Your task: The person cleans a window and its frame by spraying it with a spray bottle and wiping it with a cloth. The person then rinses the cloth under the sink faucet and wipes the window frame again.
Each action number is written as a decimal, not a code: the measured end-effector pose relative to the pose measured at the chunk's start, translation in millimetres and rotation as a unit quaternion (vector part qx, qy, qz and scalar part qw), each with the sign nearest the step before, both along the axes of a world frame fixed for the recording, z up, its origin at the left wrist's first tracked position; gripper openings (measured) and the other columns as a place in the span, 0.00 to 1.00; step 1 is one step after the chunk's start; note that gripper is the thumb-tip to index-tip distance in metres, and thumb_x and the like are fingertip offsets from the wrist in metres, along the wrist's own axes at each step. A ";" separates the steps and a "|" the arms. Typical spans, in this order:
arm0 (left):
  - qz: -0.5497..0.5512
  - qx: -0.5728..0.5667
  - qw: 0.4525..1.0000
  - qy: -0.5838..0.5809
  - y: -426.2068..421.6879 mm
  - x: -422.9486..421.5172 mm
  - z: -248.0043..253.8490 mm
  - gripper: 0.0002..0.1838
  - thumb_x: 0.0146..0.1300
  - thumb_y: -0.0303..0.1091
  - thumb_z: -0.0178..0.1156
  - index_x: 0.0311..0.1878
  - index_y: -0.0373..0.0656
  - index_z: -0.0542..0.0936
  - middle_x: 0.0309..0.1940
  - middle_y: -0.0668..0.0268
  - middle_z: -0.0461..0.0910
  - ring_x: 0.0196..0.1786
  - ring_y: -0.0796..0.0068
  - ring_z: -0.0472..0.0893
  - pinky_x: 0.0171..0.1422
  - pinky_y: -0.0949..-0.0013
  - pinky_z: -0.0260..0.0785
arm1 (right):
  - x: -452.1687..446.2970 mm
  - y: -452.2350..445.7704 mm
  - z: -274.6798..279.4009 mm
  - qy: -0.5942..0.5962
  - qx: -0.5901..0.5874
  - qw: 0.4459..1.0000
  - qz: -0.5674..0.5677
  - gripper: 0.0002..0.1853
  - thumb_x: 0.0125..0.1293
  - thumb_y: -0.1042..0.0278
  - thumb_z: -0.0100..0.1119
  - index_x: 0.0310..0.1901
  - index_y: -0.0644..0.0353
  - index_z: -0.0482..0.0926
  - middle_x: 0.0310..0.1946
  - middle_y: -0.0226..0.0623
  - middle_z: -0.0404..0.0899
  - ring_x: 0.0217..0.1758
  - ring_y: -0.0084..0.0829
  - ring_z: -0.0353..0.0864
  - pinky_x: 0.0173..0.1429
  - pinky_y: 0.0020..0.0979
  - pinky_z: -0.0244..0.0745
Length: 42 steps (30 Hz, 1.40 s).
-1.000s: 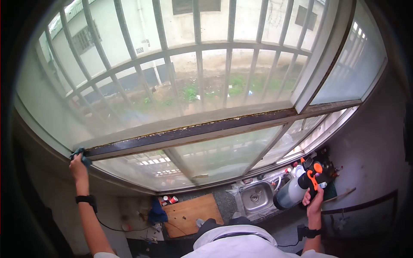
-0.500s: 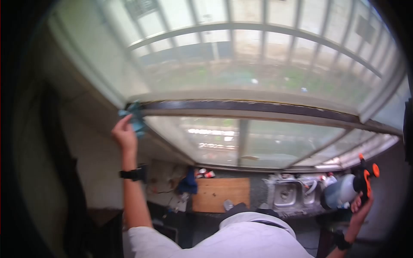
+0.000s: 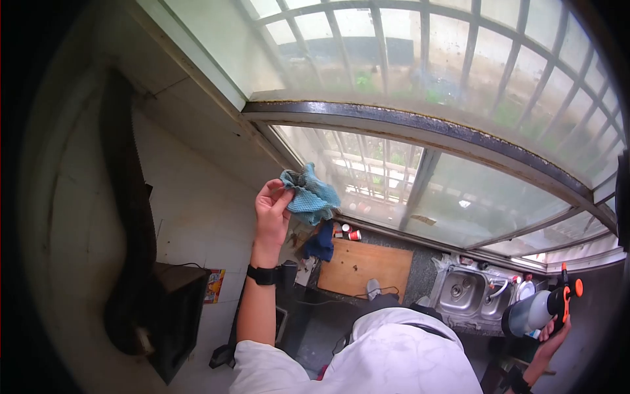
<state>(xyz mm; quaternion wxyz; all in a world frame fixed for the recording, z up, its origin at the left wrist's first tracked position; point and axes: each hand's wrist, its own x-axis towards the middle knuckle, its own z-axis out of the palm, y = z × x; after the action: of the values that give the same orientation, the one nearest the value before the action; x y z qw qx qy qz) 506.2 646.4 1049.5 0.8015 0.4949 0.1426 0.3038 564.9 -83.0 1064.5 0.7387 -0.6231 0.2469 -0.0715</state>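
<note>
Raised in front of the lower window, my left hand (image 3: 272, 209) pinches a crumpled blue-green cleaning cloth (image 3: 314, 195) between thumb and fingers. The cloth hangs apart from the window rail (image 3: 407, 134), whose top edge looks dirty. Low at the right, my right hand (image 3: 552, 328) is wrapped round the handle of a pump spray bottle (image 3: 530, 313) with a translucent body and a black and orange head. The bottle is tilted, and part of its grip is hidden behind my fingers.
Below the window runs a counter with a wooden board (image 3: 367, 268), a dark blue cloth (image 3: 319, 243), red-and-white containers (image 3: 354, 235) and a double steel sink (image 3: 459, 293). A dark range hood (image 3: 125, 217) stands on the left. Barred glass panes (image 3: 453, 59) fill the upper view.
My left hand has come down and away from the left end of the window rail with the cloth. The view has turned to the left. My right hand still holds the spray bottle.
</note>
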 end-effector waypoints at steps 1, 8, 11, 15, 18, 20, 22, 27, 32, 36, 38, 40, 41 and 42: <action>-0.015 0.006 1.000 0.005 -5.2 -0.9 0.1 0.13 0.67 0.16 0.59 0.50 0.44 0.71 0.45 0.61 0.85 0.46 0.76 0.84 0.48 0.73 0.79 | -0.4 -3.6 -5.2 0.001 0.006 1.000 0.006 0.24 0.75 0.39 0.43 0.39 0.54 0.73 0.17 0.21 0.60 0.12 0.15 0.54 0.16 0.20 0.49; -0.098 0.036 0.992 0.071 -34.7 -7.3 -4.0 0.18 0.67 0.15 0.59 0.49 0.46 0.63 0.44 0.61 0.85 0.46 0.79 0.83 0.47 0.76 0.77 | -6.1 -3.6 -25.9 0.017 -0.011 0.999 0.034 0.25 0.75 0.38 0.42 0.36 0.55 0.72 0.15 0.22 0.59 0.13 0.17 0.55 0.17 0.21 0.50; -0.161 0.011 0.987 0.004 -45.5 -7.0 -10.4 0.19 0.65 0.14 0.61 0.46 0.46 0.63 0.41 0.64 0.84 0.46 0.81 0.83 0.50 0.77 0.75 | -11.2 0.5 -27.3 0.023 -0.026 0.997 0.066 0.26 0.74 0.37 0.41 0.36 0.55 0.71 0.15 0.21 0.60 0.13 0.16 0.53 0.18 0.22 0.48; -0.177 0.044 0.982 0.053 -58.2 -7.6 -5.7 0.20 0.61 0.15 0.64 0.39 0.49 0.63 0.32 0.75 0.76 0.40 0.86 0.80 0.45 0.80 0.71 | -11.9 20.3 -28.5 0.034 -0.031 0.997 0.063 0.26 0.74 0.37 0.41 0.35 0.55 0.70 0.15 0.22 0.60 0.12 0.16 0.54 0.18 0.21 0.49; -0.175 0.048 0.979 0.088 -53.0 -13.7 -19.2 0.19 0.61 0.12 0.60 0.38 0.48 0.63 0.32 0.74 0.76 0.41 0.87 0.79 0.43 0.80 0.71 | -12.2 27.4 -37.9 0.026 -0.075 0.991 0.107 0.27 0.73 0.37 0.41 0.35 0.56 0.70 0.15 0.22 0.60 0.12 0.16 0.55 0.18 0.21 0.50; -0.172 0.047 0.979 0.102 -47.1 -18.6 -33.8 0.19 0.61 0.12 0.59 0.38 0.48 0.63 0.32 0.74 0.76 0.41 0.87 0.79 0.43 0.80 0.71 | -11.6 38.5 -34.6 0.031 -0.092 0.987 0.132 0.27 0.71 0.37 0.43 0.35 0.57 0.70 0.16 0.23 0.62 0.14 0.16 0.57 0.18 0.21 0.51; -0.165 0.044 0.978 0.116 -40.3 -25.5 -50.0 0.18 0.61 0.11 0.58 0.38 0.48 0.63 0.32 0.74 0.76 0.41 0.87 0.79 0.42 0.81 0.71 | -8.7 48.1 -36.3 0.025 -0.112 0.979 0.167 0.26 0.70 0.37 0.44 0.36 0.58 0.70 0.18 0.25 0.63 0.15 0.16 0.59 0.19 0.21 0.53; -0.140 0.030 0.986 0.083 -30.1 -43.1 -81.0 0.18 0.63 0.12 0.60 0.40 0.46 0.64 0.39 0.64 0.84 0.46 0.80 0.83 0.51 0.77 0.75 | 2.1 81.8 -43.7 0.032 -0.114 0.972 0.202 0.27 0.68 0.39 0.47 0.36 0.61 0.71 0.19 0.28 0.66 0.15 0.18 0.61 0.18 0.23 0.55; -0.080 0.016 0.989 0.124 -37.5 -74.9 -94.5 0.18 0.63 0.14 0.62 0.42 0.47 0.65 0.37 0.70 0.80 0.44 0.81 0.82 0.50 0.77 0.73 | 24.7 97.2 -64.3 0.036 -0.096 0.963 0.250 0.27 0.67 0.40 0.50 0.37 0.63 0.72 0.18 0.28 0.65 0.15 0.19 0.63 0.17 0.23 0.57; 0.019 0.036 0.981 0.190 -59.7 -111.1 -103.7 0.17 0.63 0.12 0.59 0.43 0.46 0.66 0.39 0.70 0.79 0.44 0.82 0.79 0.50 0.77 0.72 | 57.9 97.6 -90.4 0.073 -0.057 0.946 0.309 0.27 0.66 0.40 0.51 0.36 0.63 0.73 0.16 0.29 0.66 0.14 0.21 0.63 0.17 0.24 0.57; 0.063 0.051 0.970 0.229 -77.4 -142.0 -106.8 0.18 0.61 0.11 0.59 0.43 0.46 0.67 0.39 0.71 0.78 0.45 0.82 0.79 0.51 0.77 0.70 | 71.3 103.0 -95.3 0.095 -0.061 0.922 0.370 0.27 0.66 0.41 0.51 0.35 0.63 0.73 0.15 0.29 0.65 0.13 0.22 0.63 0.18 0.24 0.57; 0.099 0.062 0.955 0.271 -94.9 -183.2 -102.2 0.19 0.59 0.10 0.60 0.43 0.46 0.67 0.40 0.71 0.76 0.46 0.82 0.78 0.53 0.76 0.69 | 85.8 104.2 -107.7 0.087 -0.087 0.899 0.419 0.27 0.65 0.40 0.50 0.34 0.63 0.73 0.14 0.30 0.65 0.14 0.23 0.63 0.19 0.24 0.56; 0.123 0.067 0.948 0.285 -102.1 -207.1 -97.2 0.19 0.58 0.10 0.60 0.44 0.46 0.68 0.39 0.72 0.76 0.45 0.82 0.78 0.52 0.77 0.69 | 89.7 107.3 -112.4 0.099 -0.099 0.904 0.404 0.26 0.66 0.41 0.49 0.33 0.63 0.73 0.14 0.30 0.65 0.13 0.22 0.63 0.19 0.24 0.56; 0.147 0.072 0.940 0.300 -109.4 -232.7 -89.5 0.19 0.58 0.09 0.59 0.44 0.45 0.69 0.38 0.72 0.75 0.44 0.83 0.78 0.51 0.78 0.68 | 95.9 105.3 -120.1 0.104 -0.109 0.901 0.406 0.26 0.67 0.42 0.48 0.33 0.62 0.72 0.14 0.30 0.65 0.14 0.22 0.63 0.19 0.25 0.55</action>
<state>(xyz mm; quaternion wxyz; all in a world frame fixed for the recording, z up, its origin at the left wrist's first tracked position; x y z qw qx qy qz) 273.5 537.0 960.0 0.6305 0.5929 0.4250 0.2651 660.8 22.3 944.4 0.6012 -0.7500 0.0387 0.2731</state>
